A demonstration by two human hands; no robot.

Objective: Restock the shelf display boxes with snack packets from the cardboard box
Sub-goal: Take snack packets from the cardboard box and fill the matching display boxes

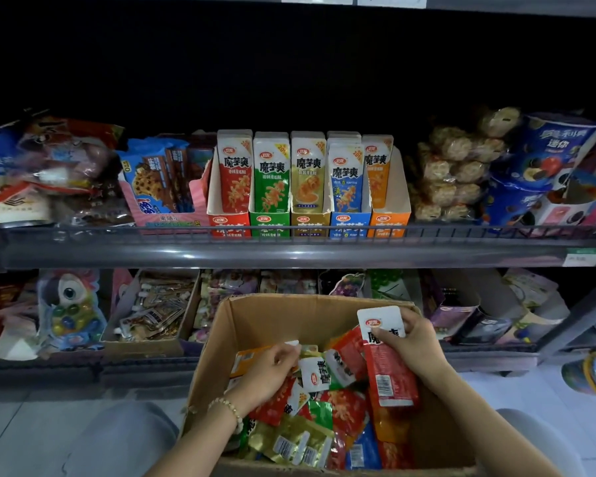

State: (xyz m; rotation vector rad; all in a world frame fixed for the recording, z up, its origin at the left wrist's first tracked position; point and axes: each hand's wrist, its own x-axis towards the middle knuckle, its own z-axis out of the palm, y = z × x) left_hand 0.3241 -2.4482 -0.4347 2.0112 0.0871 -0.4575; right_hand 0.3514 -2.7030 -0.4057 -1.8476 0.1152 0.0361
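right hand grips red packets; left hand pinches packet; inside cardboard box

Cookie packs, rice crackers, parrot candy bag

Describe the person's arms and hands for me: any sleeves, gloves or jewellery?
Both arms are bare as far as the picture shows, with no sleeves, and there are no gloves on the left hand or the right hand. The left wrist carries a beaded bracelet of small, round, pale cream beads. The right wrist wears nothing, and no rings can be made out.
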